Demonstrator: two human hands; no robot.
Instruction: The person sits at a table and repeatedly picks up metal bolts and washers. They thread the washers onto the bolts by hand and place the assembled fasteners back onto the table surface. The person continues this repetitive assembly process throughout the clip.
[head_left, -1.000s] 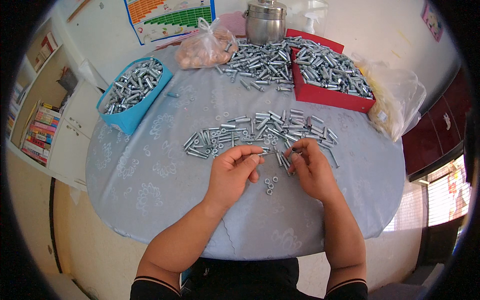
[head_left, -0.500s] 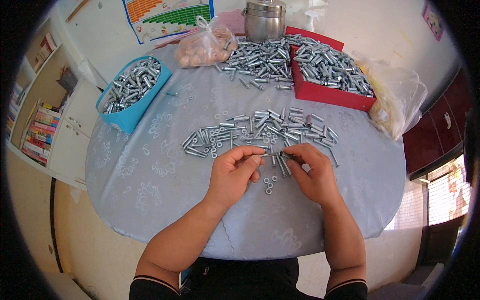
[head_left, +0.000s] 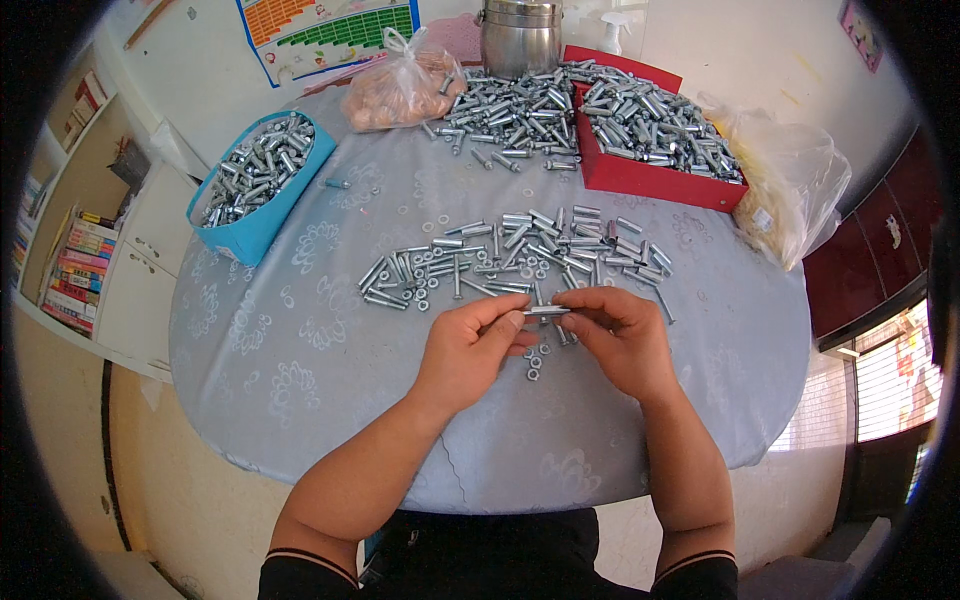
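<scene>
the left hand [head_left: 468,352] and right hand [head_left: 618,340] pinched one short metal bolt [head_left: 548,311] between their fingertips, each gripping an end, just above the table [head_left: 300,330]. it looked stiff, light and smooth, likely slippery, best held by its ends. loose bolts [head_left: 510,250] lay beyond.

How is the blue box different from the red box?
The blue box is at the person's left, alone near the table edge; the red box is far right, beside a loose bolt heap. The blue box looks smaller and narrower; the red box is wider. Both hold silver metal bolts.
</scene>
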